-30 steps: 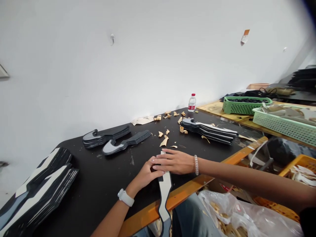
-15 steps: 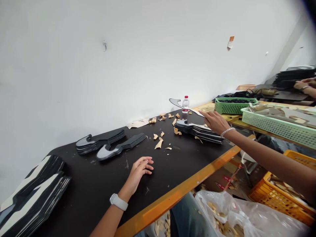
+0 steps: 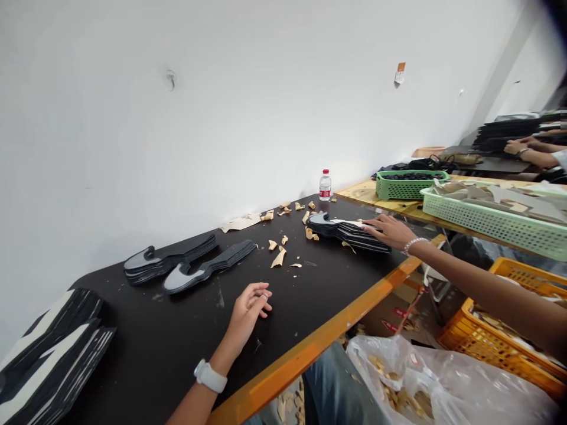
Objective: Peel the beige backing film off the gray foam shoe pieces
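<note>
My left hand point(image 3: 248, 311) rests on the black tabletop point(image 3: 186, 330) with its fingers loosely curled and holds nothing; a white watch sits on that wrist. My right hand point(image 3: 386, 231) reaches far right and lies flat, fingers stretched, on top of a stack of black and grey cut pieces point(image 3: 343, 230). A bead bracelet circles the right wrist. Tan paper scraps point(image 3: 280, 255) are scattered between the two hands.
Two smaller stacks of cut pieces point(image 3: 177, 262) lie at the back left, a large stack point(image 3: 48, 354) at the near left. A water bottle point(image 3: 325, 185) stands by the wall. Green baskets point(image 3: 482, 221), an orange crate point(image 3: 509, 319), a scrap bag point(image 3: 425, 383). Another person's hands point(image 3: 522, 149) work far right.
My right hand lifted the long piece from under both hands, carried it right and laid it on the far stack. My left hand stayed on the table, fingers now loose.
</note>
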`<state>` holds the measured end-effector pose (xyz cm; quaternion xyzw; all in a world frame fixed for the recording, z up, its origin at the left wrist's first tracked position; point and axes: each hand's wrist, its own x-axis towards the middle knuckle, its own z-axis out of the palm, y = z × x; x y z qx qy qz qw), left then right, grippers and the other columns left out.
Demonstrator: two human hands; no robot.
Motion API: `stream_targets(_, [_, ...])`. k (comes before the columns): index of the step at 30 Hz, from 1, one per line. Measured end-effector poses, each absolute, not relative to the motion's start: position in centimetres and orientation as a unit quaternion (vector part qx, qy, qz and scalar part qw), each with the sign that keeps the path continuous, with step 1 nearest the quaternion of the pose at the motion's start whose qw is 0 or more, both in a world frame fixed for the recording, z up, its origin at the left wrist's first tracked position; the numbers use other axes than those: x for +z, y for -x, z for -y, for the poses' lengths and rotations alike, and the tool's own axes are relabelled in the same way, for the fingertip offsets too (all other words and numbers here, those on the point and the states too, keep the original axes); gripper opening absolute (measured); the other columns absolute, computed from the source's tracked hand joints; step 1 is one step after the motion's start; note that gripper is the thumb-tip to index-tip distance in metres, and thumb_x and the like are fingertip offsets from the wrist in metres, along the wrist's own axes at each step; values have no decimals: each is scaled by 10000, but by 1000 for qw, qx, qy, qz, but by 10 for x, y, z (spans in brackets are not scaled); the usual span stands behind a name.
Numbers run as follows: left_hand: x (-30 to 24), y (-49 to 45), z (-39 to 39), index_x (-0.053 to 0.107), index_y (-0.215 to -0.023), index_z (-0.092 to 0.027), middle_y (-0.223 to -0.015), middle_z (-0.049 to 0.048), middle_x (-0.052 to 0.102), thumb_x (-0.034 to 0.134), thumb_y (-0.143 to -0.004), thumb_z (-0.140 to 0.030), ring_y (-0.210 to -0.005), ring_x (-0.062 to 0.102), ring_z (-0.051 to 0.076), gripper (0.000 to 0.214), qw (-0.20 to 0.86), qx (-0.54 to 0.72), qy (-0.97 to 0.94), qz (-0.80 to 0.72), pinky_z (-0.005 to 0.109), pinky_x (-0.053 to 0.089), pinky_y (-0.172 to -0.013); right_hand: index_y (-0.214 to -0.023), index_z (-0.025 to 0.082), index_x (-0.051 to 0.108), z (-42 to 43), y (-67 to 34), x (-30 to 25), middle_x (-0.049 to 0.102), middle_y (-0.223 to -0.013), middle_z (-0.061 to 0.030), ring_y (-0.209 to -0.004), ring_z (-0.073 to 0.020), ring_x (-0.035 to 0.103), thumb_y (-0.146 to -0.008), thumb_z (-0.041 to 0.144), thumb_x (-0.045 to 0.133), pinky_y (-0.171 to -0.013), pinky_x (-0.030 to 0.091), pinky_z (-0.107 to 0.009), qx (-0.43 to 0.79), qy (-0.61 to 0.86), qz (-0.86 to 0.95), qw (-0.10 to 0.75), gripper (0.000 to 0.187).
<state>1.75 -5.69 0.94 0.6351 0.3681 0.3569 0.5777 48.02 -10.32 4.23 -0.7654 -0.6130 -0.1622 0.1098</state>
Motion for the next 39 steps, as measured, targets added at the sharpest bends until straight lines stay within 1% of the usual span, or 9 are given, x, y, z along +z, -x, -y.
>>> stream_targets(5, [10,-17,58,560,-1017,-133,-951,94,600,592,-728,-434,-676,585,127,418,575,350,-641,-369,242,464,-570,-1226,182,575,92,-466,45,553,-1123,-192,-1031,-325,502,-899,574,264,-824,386,-402,-154,792,584,90,598])
stream_targets(11, [12,-16,59,571,-1001,-130,-954,98,604,579,-745,-426,-677,590,132,391,568,345,-656,-358,245,455,-576,-1254,147,530,88,-459,46,567,-1166,-187,-1040,-322,529,-873,628,276,-832,389,-394,-110,800,586,65,664])
stream_targets(15, [11,-17,59,575,-998,-129,-953,99,611,584,-745,-439,-678,594,129,400,564,340,-661,-360,238,454,-581,-1261,136,512,89,-456,47,541,-1211,-208,-1102,-355,491,-844,667,298,-845,374,-420,-109,803,583,57,708])
stream_targets(18, [10,-17,59,579,-992,-135,-950,95,616,592,-740,-439,-675,597,127,395,564,339,-658,-365,230,453,-578,-1318,120,446,87,-457,47,508,-1271,-224,-1140,-379,464,-785,728,347,-853,365,-442,-95,803,586,43,814])
stream_targets(21, [9,-18,58,579,-989,-134,-947,97,619,595,-741,-433,-673,599,128,389,561,337,-662,-366,229,450,-574,-1354,91,398,80,-464,47,522,-1268,-233,-1093,-365,517,-736,757,403,-822,386,-416,-53,807,588,20,908])
stream_targets(24, [8,-18,58,584,-982,-136,-939,96,626,600,-739,-434,-676,604,132,384,556,338,-665,-367,230,451,-575,-1335,94,429,72,-469,51,546,-1248,-229,-1050,-345,554,-714,741,466,-785,394,-389,-21,806,592,-3,897])
stream_targets(27, [8,-17,58,591,-979,-143,-935,93,633,607,-738,-432,-682,609,136,377,554,335,-667,-369,234,455,-584,-1295,111,476,68,-469,56,544,-1245,-241,-1052,-361,549,-681,736,518,-772,380,-403,-24,803,595,-18,878])
stream_targets(32, [10,-17,59,591,-997,-139,-955,101,633,588,-758,-427,-702,612,143,374,549,325,-676,-369,242,459,-602,-1244,122,506,71,-459,62,556,-1221,-250,-1044,-390,543,-661,759,514,-755,368,-424,-47,798,600,-30,864])
stream_targets(39, [9,-16,59,598,-993,-148,-951,92,627,575,-773,-419,-702,610,141,350,547,327,-682,-360,237,462,-600,-1349,123,395,76,-456,60,528,-1264,-240,-1060,-400,533,-678,759,495,-796,387,-450,-70,793,605,-25,930])
